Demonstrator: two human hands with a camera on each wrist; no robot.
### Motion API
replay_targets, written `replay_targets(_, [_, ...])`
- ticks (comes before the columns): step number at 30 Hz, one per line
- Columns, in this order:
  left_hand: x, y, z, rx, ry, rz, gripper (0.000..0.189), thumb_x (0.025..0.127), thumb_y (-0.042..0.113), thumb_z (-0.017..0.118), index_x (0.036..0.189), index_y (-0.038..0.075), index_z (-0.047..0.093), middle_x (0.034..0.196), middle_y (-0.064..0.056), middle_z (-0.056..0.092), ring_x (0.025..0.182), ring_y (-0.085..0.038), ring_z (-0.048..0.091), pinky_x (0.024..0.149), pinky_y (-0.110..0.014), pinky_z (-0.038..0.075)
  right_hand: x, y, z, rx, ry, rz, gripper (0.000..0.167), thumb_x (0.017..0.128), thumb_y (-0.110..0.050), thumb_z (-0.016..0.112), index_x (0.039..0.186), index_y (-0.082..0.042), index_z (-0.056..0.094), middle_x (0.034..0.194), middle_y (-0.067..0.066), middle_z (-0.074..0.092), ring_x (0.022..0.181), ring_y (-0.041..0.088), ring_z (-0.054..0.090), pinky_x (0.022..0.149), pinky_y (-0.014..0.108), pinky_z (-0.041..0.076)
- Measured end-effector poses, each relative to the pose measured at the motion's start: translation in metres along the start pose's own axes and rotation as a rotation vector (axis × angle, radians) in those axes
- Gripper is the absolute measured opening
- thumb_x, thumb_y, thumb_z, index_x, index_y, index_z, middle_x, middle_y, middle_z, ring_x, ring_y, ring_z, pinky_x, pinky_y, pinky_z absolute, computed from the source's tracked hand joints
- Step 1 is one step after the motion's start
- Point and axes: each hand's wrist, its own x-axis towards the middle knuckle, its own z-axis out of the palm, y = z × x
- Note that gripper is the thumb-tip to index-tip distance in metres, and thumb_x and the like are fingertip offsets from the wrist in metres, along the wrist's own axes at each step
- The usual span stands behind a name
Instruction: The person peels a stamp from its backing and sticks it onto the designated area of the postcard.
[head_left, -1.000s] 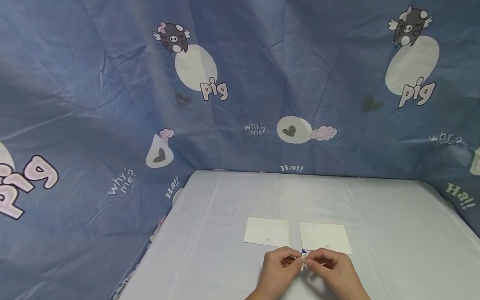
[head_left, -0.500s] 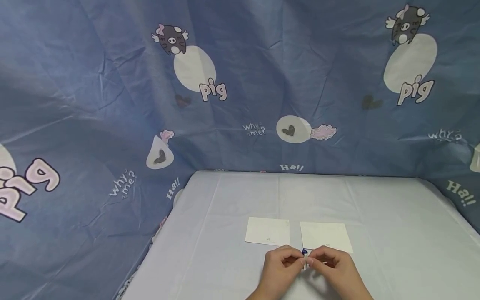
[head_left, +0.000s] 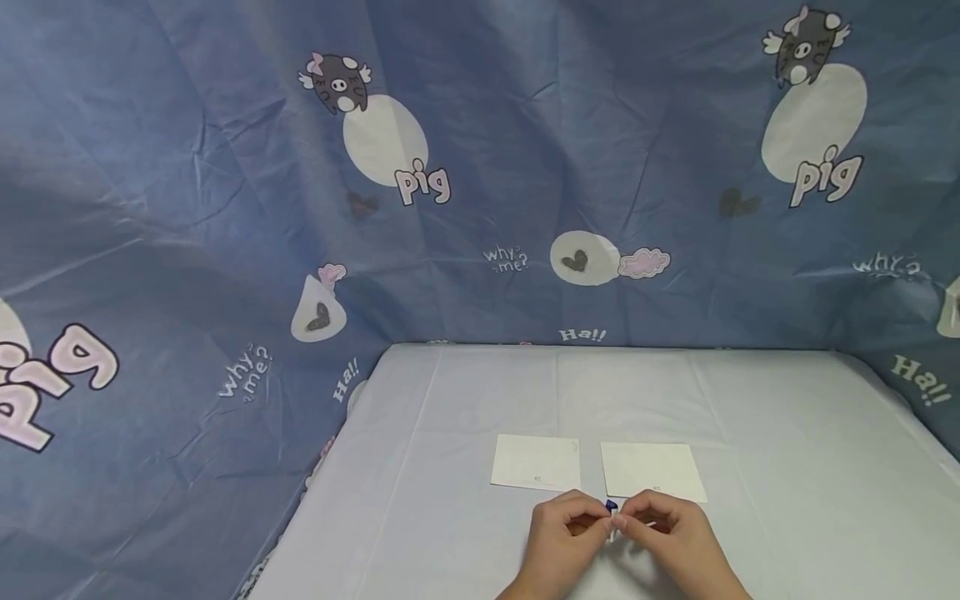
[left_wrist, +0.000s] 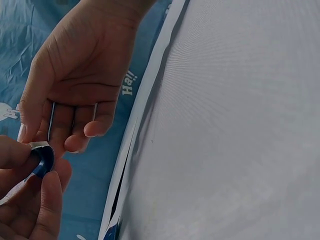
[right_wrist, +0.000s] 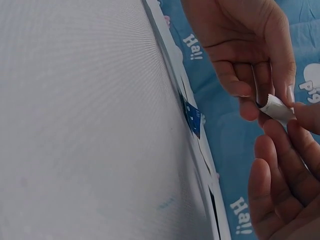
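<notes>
In the head view my left hand [head_left: 562, 537] and right hand [head_left: 671, 533] meet low on the table, thumbs and fingertips pinching one small strip. The strip is white with a blue end [head_left: 611, 505] pointing away from me. Seen in the left wrist view, the strip [left_wrist: 46, 159] is curled, its inner face blue and its outer face white. A whitish face of the strip [right_wrist: 277, 109], with a jagged edge, shows in the right wrist view. Fingertips cover part of it, and its exact kind is unclear. A thin white bit [head_left: 651, 525] sticks out by my right fingers.
Two pale cards, a left one [head_left: 536, 462] and a right one [head_left: 652, 471], lie side by side just beyond my hands on the white table cover [head_left: 420, 517]. A blue printed corner [right_wrist: 192, 119] shows near the table edge. Patterned blue cloth [head_left: 465, 167] hangs behind.
The strip's blue end has tipped slightly to the right between my fingertips. Both hands keep nearly the same place and grip. The head view has shifted a little.
</notes>
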Motion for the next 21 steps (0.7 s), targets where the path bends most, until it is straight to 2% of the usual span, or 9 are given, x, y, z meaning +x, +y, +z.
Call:
replay_targets(6, [-0.0003, -0.0014, 0.0011, 0.012, 0.014, -0.001, 0.005, 0.085, 0.004, 0.079, 0.084, 0.007, 0.076, 0.084, 0.002, 0.070, 0.070, 0.000, 0.062, 0.059, -0.027, 0.058, -0.0005, -0.0008, 0.0000, 0.003, -0.002, -0.001, 0.008, 0.088, -0.018, 0.079, 0.085, -0.021, 0.073, 0.085, -0.001, 0.071, 0.075, 0.018, 0.067, 0.065, 0.031, 0.056])
replay_targets(11, [-0.0002, -0.0014, 0.0017, 0.005, 0.018, -0.021, 0.006, 0.085, 0.001, 0.077, 0.084, 0.006, 0.075, 0.086, -0.003, 0.071, 0.072, -0.001, 0.064, 0.061, -0.027, 0.058, -0.0002, -0.0020, 0.0000, 0.006, -0.001, -0.010, 0.007, 0.088, -0.021, 0.079, 0.085, -0.020, 0.073, 0.085, -0.001, 0.072, 0.076, 0.018, 0.067, 0.065, 0.031, 0.056])
replay_targets(21, [-0.0001, 0.0047, 0.0002, -0.013, 0.016, -0.029, 0.008, 0.086, 0.002, 0.076, 0.085, 0.009, 0.074, 0.085, 0.000, 0.070, 0.070, -0.002, 0.066, 0.060, -0.027, 0.058, -0.0003, 0.0000, -0.0014, 0.035, -0.021, -0.066, 0.006, 0.090, -0.019, 0.076, 0.086, -0.018, 0.073, 0.089, 0.000, 0.072, 0.078, 0.018, 0.068, 0.067, 0.032, 0.057])
